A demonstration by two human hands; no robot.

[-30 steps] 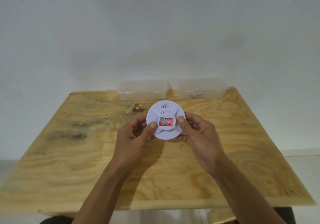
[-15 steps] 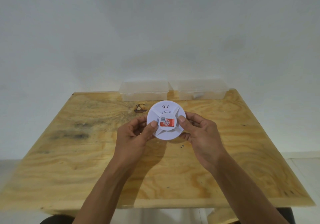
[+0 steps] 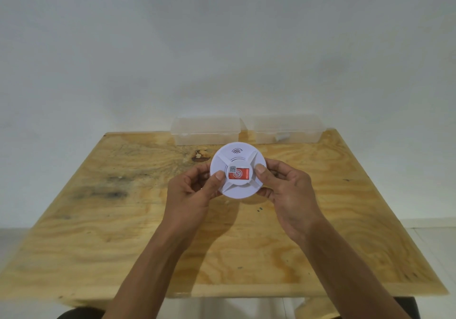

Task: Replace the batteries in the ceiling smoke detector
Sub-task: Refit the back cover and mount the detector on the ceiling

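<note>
Both hands hold the smoke detector (image 3: 238, 170) up over the middle of the wooden table (image 3: 123, 220), clear of the boards: left hand (image 3: 190, 195) curled round its left edge with the thumb pressed on the face, right hand (image 3: 286, 192) curled round the right edge, thumb likewise on top. Detector is a white disc, front side toward the camera, four raised ribs running out from a round centre cap. Judgement: step in hand is opening the housing to reach the batteries; no battery or compartment shows yet. To do it well, keep one hand fixed on the rim as an anchor and let the other twist the opposing part, thumbs off the centre cap so nothing is pressed in; work low over the table in case a piece drops. Two clear plastic boxes (image 3: 206, 130) (image 3: 287, 128) sit side by side at the far edge, contents not discernible. Markings: curved-line sound symbol (image 3: 237, 151) near the top rim; red sticker (image 3: 238, 172) on the centre cap with a small square code beside a round emblem, print too small to read.
</note>
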